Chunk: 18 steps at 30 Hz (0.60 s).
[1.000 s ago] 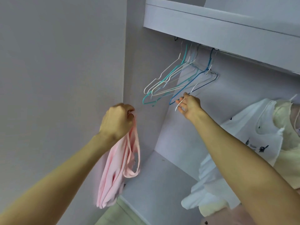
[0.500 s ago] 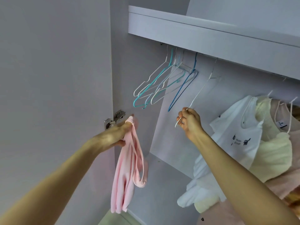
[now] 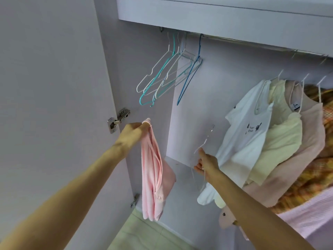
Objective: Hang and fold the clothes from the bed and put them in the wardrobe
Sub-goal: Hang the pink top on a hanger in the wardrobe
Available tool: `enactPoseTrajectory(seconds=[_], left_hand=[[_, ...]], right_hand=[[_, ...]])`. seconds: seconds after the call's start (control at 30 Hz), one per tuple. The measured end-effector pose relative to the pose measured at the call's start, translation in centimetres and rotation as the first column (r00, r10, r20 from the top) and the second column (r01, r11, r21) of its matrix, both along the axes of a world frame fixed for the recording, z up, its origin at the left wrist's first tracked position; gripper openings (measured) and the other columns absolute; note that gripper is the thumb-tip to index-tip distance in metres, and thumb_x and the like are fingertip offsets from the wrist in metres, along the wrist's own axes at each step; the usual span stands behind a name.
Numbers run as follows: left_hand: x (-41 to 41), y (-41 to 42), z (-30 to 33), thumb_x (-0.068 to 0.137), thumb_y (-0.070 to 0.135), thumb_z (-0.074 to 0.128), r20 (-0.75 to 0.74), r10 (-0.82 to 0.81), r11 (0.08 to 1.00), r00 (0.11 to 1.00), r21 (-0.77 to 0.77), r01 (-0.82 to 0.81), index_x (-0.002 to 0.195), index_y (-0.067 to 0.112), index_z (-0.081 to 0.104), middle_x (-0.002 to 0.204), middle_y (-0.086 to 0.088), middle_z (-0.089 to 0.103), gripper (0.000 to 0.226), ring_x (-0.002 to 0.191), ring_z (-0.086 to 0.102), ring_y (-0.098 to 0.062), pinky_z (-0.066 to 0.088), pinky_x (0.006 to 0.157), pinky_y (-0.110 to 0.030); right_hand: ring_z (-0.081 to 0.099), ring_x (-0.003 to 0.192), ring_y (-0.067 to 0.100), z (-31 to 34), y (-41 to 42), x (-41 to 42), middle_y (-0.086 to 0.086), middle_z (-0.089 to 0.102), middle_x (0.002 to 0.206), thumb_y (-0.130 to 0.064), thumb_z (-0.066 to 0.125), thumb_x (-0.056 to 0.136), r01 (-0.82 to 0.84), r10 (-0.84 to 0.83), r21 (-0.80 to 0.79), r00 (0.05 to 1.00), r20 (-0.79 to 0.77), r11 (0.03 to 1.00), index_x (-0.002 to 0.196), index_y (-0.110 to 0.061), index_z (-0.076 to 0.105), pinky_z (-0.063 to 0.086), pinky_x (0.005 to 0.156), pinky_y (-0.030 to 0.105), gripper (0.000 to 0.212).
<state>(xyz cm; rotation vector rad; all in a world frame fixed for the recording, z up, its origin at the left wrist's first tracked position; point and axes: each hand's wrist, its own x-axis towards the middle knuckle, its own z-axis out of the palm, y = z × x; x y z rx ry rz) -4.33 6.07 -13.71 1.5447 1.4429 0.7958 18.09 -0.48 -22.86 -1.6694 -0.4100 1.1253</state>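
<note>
fingers of our left hand (image 3: 132,131) pinch top edge of a soft pink folded garment (image 3: 155,177), thumb + fingertips clamped on the fabric; rest of it hangs straight down in front of wardrobe's open left side, lower end just above pale tiled floor (image 3: 144,231). fingers of our right hand (image 3: 205,164) curl round a thin white wire hanger (image 3: 207,139), off the rail, hook pointing up, blurred. both hands apart, hanger to the right of garment, not touching it. up top, bunch of empty wire hangers, white, teal + one blue (image 3: 169,76), on the metal rail (image 3: 252,45) under lilac shelf (image 3: 216,13). right side of rail: white printed t-shirt (image 3: 252,127), cream top (image 3: 281,141), pale pink dress (image 3: 310,141), orange checked item behind, all on hangers. door hinge (image 3: 119,120) on left panel, near left hand.
</note>
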Motion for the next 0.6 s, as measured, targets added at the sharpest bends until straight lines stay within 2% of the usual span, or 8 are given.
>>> enactPoseTrajectory(seconds=[0.07, 0.17, 0.23, 0.3, 0.4, 0.47, 0.53, 0.6], left_hand=[[0.3, -0.4, 0.1, 0.089, 0.037, 0.052, 0.04, 0.04, 0.999, 0.998, 0.009, -0.04, 0.056, 0.014, 0.045, 0.059, 0.0, 0.043, 0.04, 0.061, 0.036, -0.02, 0.028, 0.059, -0.029], [0.7, -0.7, 0.1, 0.079, 0.018, 0.054, 0.109, 0.084, 0.996, 0.991, 0.0, -0.084, 0.051, 0.015, 0.048, 0.058, -0.003, 0.047, 0.029, 0.062, 0.039, -0.021, 0.03, 0.058, -0.028], [0.9, -1.0, -0.1, 0.079, 0.008, 0.054, 0.157, 0.102, 0.995, 0.982, -0.015, -0.101, 0.052, 0.012, 0.048, 0.055, -0.003, 0.046, 0.028, 0.058, 0.04, -0.02, 0.032, 0.056, -0.026], [1.2, -1.3, -0.2, 0.078, 0.004, 0.056, 0.176, 0.084, 0.996, 0.981, -0.016, -0.083, 0.052, 0.013, 0.049, 0.048, 0.003, 0.047, 0.029, 0.051, 0.041, -0.015, 0.033, 0.048, -0.019], [1.6, -1.9, 0.1, 0.076, -0.002, 0.057, 0.197, -0.001, 0.999, 0.981, -0.033, 0.007, 0.057, 0.013, 0.056, 0.045, 0.01, 0.052, 0.025, 0.047, 0.047, -0.009, 0.035, 0.042, -0.01], [1.6, -2.3, 0.3, 0.077, -0.005, 0.057, 0.185, -0.057, 0.997, 0.981, -0.036, 0.065, 0.064, 0.015, 0.063, 0.052, 0.012, 0.059, 0.024, 0.047, 0.052, -0.001, 0.037, 0.044, -0.008], [1.4, -2.5, 0.6, 0.079, -0.004, 0.059, 0.112, -0.109, 0.994, 0.988, -0.019, 0.112, 0.071, 0.016, 0.066, 0.062, 0.01, 0.062, 0.023, 0.055, 0.055, -0.001, 0.04, 0.049, -0.008], [1.1, -2.5, 0.9, 0.081, 0.0, 0.061, 0.014, -0.145, 0.989, 0.989, 0.008, 0.145, 0.074, 0.015, 0.065, 0.067, 0.007, 0.061, 0.017, 0.061, 0.054, -0.007, 0.041, 0.052, -0.011]], right_hand=[[0.036, 0.05, 0.017, -1.3, -1.5, -0.7, 0.006, 0.034, 0.059, -0.03, 0.042, 0.099, -0.057, 0.064, -0.039, 0.98, 0.186, 0.998, 0.063, -0.01, 0.043, 0.043, 0.05, 0.026, 0.041], [0.04, 0.052, 0.015, -2.8, -3.8, -1.3, 0.006, 0.038, 0.056, -0.022, 0.043, 0.099, -0.143, 0.079, 0.142, 0.92, 0.383, 0.98, 0.06, -0.008, 0.041, 0.043, 0.05, 0.02, 0.041], [0.045, 0.053, 0.009, -2.5, -4.7, -1.2, 0.002, 0.045, 0.057, -0.007, 0.043, 0.097, -0.132, 0.006, 0.287, 0.916, 0.402, 0.949, 0.068, -0.008, 0.05, 0.044, 0.052, 0.017, 0.03], [0.049, 0.054, 0.004, -1.7, -4.6, -0.9, 0.002, 0.05, 0.062, 0.006, 0.043, 0.092, -0.101, -0.029, 0.357, 0.939, 0.342, 0.929, 0.092, -0.009, 0.056, 0.045, 0.055, 0.017, 0.02], [0.046, 0.061, 0.013, -0.6, -3.6, -0.3, 0.003, 0.047, 0.068, -0.002, 0.05, 0.091, -0.114, 0.021, 0.258, 0.941, 0.337, 0.959, 0.109, -0.015, 0.053, 0.042, 0.06, 0.023, 0.023], [0.045, 0.069, 0.018, -0.3, -3.3, -0.3, 0.0, 0.047, 0.072, -0.018, 0.054, 0.092, -0.07, -0.019, 0.198, 0.911, 0.412, 0.978, 0.093, -0.013, 0.056, 0.037, 0.066, 0.028, 0.005], [0.041, 0.066, 0.018, -0.7, -3.3, -0.6, -0.002, 0.043, 0.065, -0.027, 0.053, 0.093, 0.023, -0.125, 0.247, 0.906, 0.405, 0.969, 0.07, -0.013, 0.048, 0.034, 0.066, 0.029, 0.028], [0.042, 0.064, 0.017, -0.9, -3.7, -1.0, 0.001, 0.046, 0.064, -0.031, 0.05, 0.095, 0.116, -0.214, 0.304, 0.925, 0.313, 0.946, 0.063, -0.011, 0.044, 0.035, 0.066, 0.029, 0.038]])
